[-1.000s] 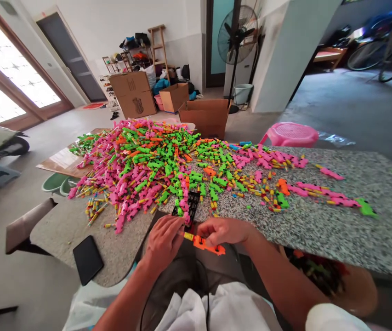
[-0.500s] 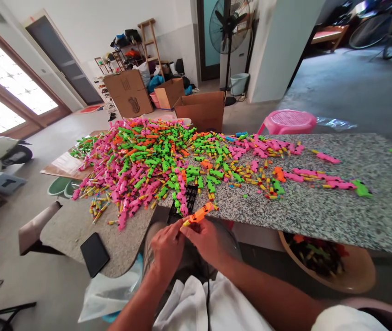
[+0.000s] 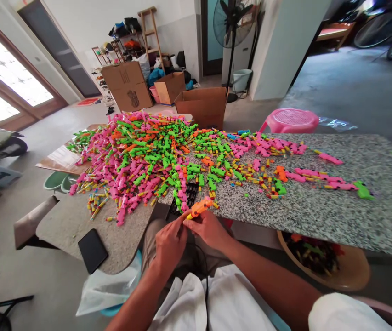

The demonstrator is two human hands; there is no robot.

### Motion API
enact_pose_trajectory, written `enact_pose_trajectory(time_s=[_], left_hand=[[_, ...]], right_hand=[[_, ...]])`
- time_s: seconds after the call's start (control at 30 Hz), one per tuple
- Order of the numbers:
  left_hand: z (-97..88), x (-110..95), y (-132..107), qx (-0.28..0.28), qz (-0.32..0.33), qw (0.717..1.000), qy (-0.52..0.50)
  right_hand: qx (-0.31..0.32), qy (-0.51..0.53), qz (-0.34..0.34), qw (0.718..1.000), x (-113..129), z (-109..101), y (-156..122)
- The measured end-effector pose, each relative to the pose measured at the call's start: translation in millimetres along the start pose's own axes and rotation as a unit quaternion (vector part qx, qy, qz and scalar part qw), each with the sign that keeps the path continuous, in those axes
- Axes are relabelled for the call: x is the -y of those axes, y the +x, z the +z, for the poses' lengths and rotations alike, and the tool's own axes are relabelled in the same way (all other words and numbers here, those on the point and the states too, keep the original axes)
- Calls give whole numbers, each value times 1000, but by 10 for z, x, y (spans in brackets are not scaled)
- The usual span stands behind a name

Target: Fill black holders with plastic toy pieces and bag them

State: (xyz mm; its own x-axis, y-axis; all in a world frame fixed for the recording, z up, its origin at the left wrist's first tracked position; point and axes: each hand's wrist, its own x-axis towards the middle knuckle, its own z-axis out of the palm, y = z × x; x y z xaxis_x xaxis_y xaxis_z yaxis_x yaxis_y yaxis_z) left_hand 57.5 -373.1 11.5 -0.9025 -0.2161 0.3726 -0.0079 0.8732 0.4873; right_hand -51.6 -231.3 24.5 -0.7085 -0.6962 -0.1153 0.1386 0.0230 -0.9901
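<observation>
A small orange plastic toy [image 3: 201, 207] with dark spots and a yellow end sits between my hands, just off the table's near edge. My right hand [image 3: 209, 230] is closed around its lower side. At the yellow end, the fingers of my left hand [image 3: 171, 238] are pinched together, touching it. Directly beyond lies a black slotted tray [image 3: 191, 195], partly covered by a row of pink and green toys [image 3: 182, 193]. To its left rises a big heap of similar pink, green and orange toys [image 3: 137, 161], many with yellow-and-red sticks.
More toys [image 3: 264, 147] are scattered rightward along the speckled stone table [image 3: 320, 216]. A black phone-like slab [image 3: 93, 250] lies on the left tabletop. Under the table stands a tan basin [image 3: 354, 273] holding mixed pieces. A pink stool [image 3: 290, 120] and open cardboard box [image 3: 201, 108] stand behind.
The view has shifted slightly. The orange toy stays in my hands, tilted a little more upright, and my left fingers have shifted slightly at its yellow end.
</observation>
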Motion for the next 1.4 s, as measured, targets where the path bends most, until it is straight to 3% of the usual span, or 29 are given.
enact_pose_trajectory(time_s=[0.1, 0.23, 0.33, 0.5, 0.63, 0.73, 1.0, 1.3, 1.4], left_hand=[[53, 94, 12, -36, -23, 999, -9], [129, 443, 55, -78, -43, 996, -17], [229, 767, 116, -54, -47, 997, -17], [454, 1082, 206, -10, 16, 999, -29], [591, 1141, 277, 8, 66, 997, -26], [653, 1160, 339, 17, 85, 996, -19], [666, 1192, 379, 45, 96, 994, 8], [706, 1202, 327, 49, 82, 995, 21], [706, 1197, 300, 34, 79, 996, 16]], right_hand=[[-61, -10, -9, 998, -41, -176, 196], [-148, -173, -3, 974, -113, -565, 718], [-120, -301, -4, 946, -202, -697, 1103], [-50, -435, -18, 899, -393, -601, 1443], [-32, -497, -12, 867, -499, -570, 1507], [-19, -512, -18, 859, -521, -585, 1504], [-7, -562, -24, 827, -500, -529, 1495], [-9, -562, -24, 827, -513, -440, 1529], [57, -518, -36, 853, -395, -594, 1556]])
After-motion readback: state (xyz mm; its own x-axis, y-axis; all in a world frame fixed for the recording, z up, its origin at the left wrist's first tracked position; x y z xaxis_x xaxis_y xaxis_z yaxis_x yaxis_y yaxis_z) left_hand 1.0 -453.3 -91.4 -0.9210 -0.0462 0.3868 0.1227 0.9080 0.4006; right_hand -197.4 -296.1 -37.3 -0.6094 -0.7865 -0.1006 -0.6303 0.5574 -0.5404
